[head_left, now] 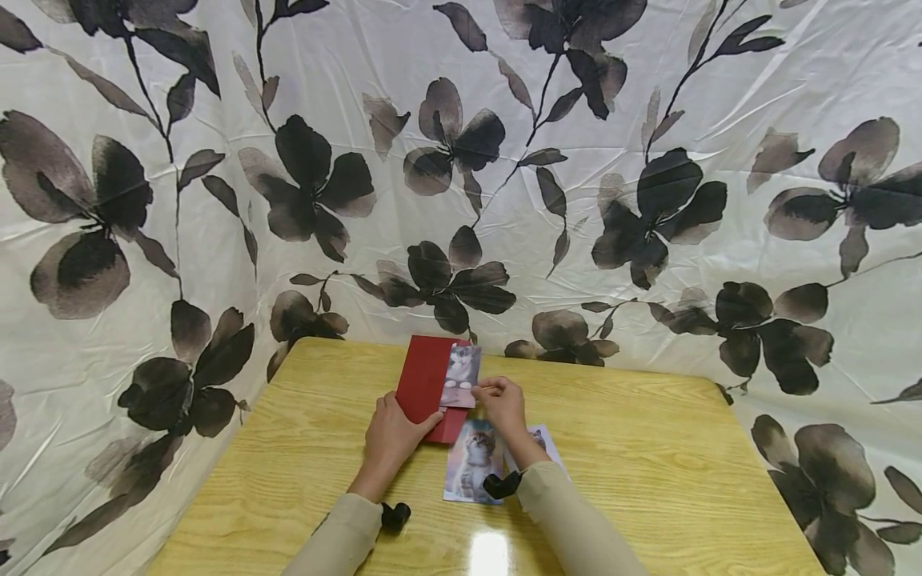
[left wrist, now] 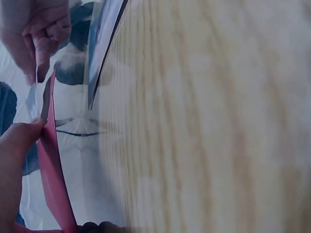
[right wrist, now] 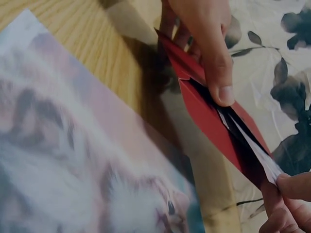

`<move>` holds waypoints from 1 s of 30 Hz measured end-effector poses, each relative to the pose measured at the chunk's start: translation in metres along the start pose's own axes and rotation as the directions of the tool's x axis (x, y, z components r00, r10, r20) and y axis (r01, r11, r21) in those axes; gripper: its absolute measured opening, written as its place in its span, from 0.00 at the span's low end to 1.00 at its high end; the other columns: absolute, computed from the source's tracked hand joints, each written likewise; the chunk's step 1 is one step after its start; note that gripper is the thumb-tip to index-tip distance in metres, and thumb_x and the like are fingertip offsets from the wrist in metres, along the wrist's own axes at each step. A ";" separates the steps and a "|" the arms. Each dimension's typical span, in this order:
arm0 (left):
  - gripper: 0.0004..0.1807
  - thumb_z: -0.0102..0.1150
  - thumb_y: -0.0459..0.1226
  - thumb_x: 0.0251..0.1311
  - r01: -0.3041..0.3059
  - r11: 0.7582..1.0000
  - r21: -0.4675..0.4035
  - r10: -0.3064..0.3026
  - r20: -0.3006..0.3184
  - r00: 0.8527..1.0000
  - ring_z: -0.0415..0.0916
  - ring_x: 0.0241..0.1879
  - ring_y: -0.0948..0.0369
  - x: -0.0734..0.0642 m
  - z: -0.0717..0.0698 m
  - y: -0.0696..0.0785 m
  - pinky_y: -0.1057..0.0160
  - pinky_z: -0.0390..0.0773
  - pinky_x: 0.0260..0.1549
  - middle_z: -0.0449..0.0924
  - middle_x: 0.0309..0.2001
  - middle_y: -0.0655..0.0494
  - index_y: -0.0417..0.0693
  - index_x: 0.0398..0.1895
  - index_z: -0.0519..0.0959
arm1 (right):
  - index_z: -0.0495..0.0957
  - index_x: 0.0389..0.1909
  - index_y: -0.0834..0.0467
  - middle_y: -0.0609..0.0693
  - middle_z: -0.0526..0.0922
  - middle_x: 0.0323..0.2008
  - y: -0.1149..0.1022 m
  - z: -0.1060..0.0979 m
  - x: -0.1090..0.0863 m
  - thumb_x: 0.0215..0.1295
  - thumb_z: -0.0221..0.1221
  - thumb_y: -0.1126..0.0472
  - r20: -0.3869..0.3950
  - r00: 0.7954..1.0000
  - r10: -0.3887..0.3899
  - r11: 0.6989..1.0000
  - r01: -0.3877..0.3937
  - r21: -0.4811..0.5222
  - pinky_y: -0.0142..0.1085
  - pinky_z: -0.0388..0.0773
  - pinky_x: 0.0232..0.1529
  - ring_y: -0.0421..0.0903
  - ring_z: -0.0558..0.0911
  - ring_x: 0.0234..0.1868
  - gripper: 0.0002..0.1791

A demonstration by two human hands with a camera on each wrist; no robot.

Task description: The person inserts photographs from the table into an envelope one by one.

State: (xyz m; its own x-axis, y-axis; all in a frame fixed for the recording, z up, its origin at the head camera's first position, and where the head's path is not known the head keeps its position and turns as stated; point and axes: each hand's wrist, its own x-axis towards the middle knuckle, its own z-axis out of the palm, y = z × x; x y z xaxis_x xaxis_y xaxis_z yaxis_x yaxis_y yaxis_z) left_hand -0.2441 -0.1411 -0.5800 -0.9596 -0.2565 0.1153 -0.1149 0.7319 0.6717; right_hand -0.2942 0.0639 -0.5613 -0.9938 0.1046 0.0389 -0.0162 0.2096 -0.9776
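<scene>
One white cloth (head_left: 562, 160) printed with dark flowers and leaves fills the upper frame and both sides, behind a yellow wood-grain worktop (head_left: 648, 448) spread across the lower frame. Two beige sleeves (head_left: 576, 520) reach in from the bottom edge. At lower center, a person's left hand (head_left: 392, 432) holds a red envelope (head_left: 425, 380) tilted, its grip closed with the thumb at the open edge and the fingers behind. The right hand (head_left: 504, 408), just right of center, pinches the edge of a small cat picture (head_left: 459, 376), which stands at the envelope's open right side; how far it reaches inside cannot be told. Below them, a kitten print (head_left: 471, 460) lies face up on the worktop, its blue-eyed subject seated upright against a pastel background. To its right, a white-edged print (head_left: 545, 436) lies partly hidden beneath the right forearm. Black devices (head_left: 395, 517) sit at both wrists.
</scene>
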 end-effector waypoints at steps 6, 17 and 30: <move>0.56 0.78 0.64 0.53 -0.001 1.000 0.000 0.001 -0.006 1.000 0.81 0.46 0.42 -0.001 0.000 0.000 0.41 0.84 0.48 0.76 0.53 0.34 0.26 0.65 0.68 | 0.87 0.41 0.66 0.55 0.89 0.30 -0.002 0.008 0.000 0.67 0.73 0.66 0.000 1.000 -0.005 1.000 0.005 -0.025 0.30 0.75 0.29 0.57 0.88 0.35 0.08; 0.57 0.77 0.65 0.54 0.010 1.000 -0.004 -0.010 0.004 1.000 0.81 0.47 0.43 -0.001 0.000 0.001 0.41 0.83 0.48 0.76 0.54 0.34 0.27 0.67 0.68 | 0.86 0.40 0.65 0.51 0.86 0.27 0.000 0.017 -0.002 0.68 0.73 0.65 0.019 1.000 -0.003 0.999 0.003 -0.041 0.30 0.72 0.26 0.38 0.78 0.25 0.07; 0.54 0.77 0.64 0.53 0.013 1.000 -0.010 -0.013 -0.002 1.000 0.80 0.44 0.44 0.000 0.001 0.001 0.41 0.83 0.47 0.76 0.53 0.36 0.28 0.65 0.69 | 0.87 0.38 0.65 0.52 0.88 0.27 -0.001 0.028 -0.001 0.66 0.73 0.67 0.023 1.000 -0.004 0.999 0.005 -0.043 0.29 0.73 0.26 0.38 0.79 0.26 0.06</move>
State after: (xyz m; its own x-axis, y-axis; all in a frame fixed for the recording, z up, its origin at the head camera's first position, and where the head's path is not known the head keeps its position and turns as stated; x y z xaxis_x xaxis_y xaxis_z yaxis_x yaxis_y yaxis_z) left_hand -0.2449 -0.1397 -0.5802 -0.9575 -0.2675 0.1082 -0.1249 0.7222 0.6804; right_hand -0.2967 0.0364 -0.5657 -0.9959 0.0814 0.0385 -0.0168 0.2523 -0.9675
